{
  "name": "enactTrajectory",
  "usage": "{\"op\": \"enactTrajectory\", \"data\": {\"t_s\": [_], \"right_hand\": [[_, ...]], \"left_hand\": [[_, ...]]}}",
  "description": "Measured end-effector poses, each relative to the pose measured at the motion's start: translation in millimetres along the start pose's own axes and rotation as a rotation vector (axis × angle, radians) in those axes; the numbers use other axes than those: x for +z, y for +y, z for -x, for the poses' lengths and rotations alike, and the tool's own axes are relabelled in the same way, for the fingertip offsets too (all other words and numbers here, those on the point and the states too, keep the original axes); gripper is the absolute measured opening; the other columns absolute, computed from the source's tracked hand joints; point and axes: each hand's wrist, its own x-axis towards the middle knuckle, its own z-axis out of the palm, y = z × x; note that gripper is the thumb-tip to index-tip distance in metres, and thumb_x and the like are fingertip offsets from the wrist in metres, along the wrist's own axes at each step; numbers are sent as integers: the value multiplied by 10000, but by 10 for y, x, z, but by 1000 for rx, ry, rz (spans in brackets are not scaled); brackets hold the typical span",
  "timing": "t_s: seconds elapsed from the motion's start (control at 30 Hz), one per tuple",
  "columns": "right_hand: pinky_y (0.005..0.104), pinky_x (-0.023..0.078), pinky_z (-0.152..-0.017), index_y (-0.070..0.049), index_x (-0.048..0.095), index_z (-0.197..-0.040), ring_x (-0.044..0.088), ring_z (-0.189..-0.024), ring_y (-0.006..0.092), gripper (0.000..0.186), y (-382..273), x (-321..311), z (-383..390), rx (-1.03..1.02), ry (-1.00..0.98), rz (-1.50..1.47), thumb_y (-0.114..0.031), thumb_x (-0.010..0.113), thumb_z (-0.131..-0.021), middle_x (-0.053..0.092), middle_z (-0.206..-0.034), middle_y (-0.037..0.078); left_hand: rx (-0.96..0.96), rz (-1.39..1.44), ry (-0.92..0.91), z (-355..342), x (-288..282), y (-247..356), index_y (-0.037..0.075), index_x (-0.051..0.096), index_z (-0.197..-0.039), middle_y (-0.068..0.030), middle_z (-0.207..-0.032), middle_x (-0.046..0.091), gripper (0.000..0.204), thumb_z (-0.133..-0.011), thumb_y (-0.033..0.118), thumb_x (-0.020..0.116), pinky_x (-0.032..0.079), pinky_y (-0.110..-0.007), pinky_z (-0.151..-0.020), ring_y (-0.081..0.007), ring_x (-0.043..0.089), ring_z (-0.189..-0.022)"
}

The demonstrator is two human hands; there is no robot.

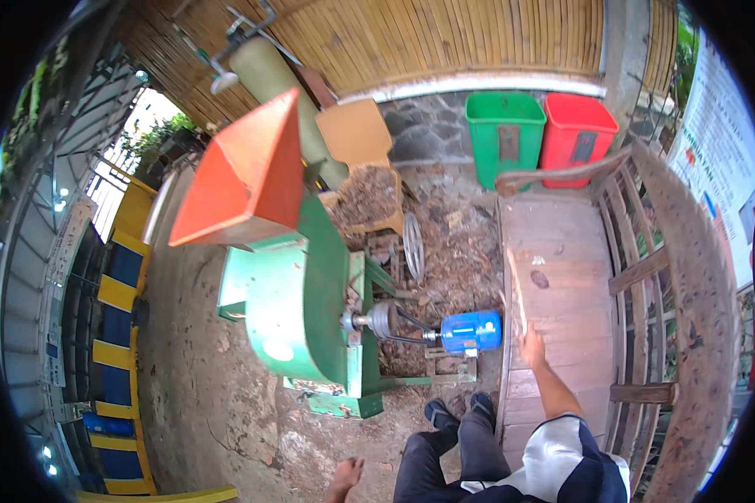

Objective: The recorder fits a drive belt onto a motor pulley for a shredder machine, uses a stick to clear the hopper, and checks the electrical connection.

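Note:
My right hand [530, 345] is closed around a thin, pale stick [518, 289] over the wooden bench seat [562, 235]. The stick points away from me along the seat's left part; its exact kind is too small to make out. Low in the view, my left hand [348, 475] hangs above the concrete floor with its fingers curled and nothing visible in them. Ahead and to the left stands a green machine [298, 310] with an orange hopper [247, 172] on top. A blue motor [471, 332] sits beside the bench, linked by a belt to the machine's pulley [383, 321].
A green bin [505, 134] and a red bin [577, 134] stand beyond the bench. Dry leaves fill the brown chair's seat [365, 197] and litter the ground behind the motor. A spoked wheel [413, 246] is behind the machine. The slatted bench back [646, 277] rises at right.

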Motion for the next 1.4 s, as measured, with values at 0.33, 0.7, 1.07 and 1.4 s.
{"op": "enactTrajectory", "data": {"t_s": [0.33,0.7,1.07,1.4], "right_hand": [[577,548,-827,-35,602,-1154,695,-956,455,280,854,-75,2210,142,-300,264,-219,586,-944,716,-967,257],[566,541,-897,-35,629,-1153,669,-1058,456,273,-89,45,2973,240,-182,255,-202,565,-946,696,-1087,274],[479,517,-748,-54,569,-1213,669,-909,434,288,-4362,288,3872,-418,437,-475,-226,620,-988,657,-948,243],[579,500,-758,-46,485,-1224,662,-907,496,329,-5465,1417,4342,-338,-93,-168,-276,584,-1011,686,-898,268]], "left_hand": [[-339,316,42,1065,-720,-1546,23,717,-966,-180,-866,733,591,-979,576,511,536,-505,-727,-362,708,-819],[-572,804,25,1916,-186,-2745,21,706,-969,-154,-854,729,604,-993,585,492,540,-495,-707,-331,703,-792],[-539,1111,116,2080,229,-4849,40,660,-932,-122,-758,691,480,-1025,488,514,511,-402,-573,-280,656,-630],[-182,1265,259,1341,-1187,-4509,0,655,-1089,-115,-988,710,508,-1056,479,487,542,-352,-782,-222,691,-889]]}}
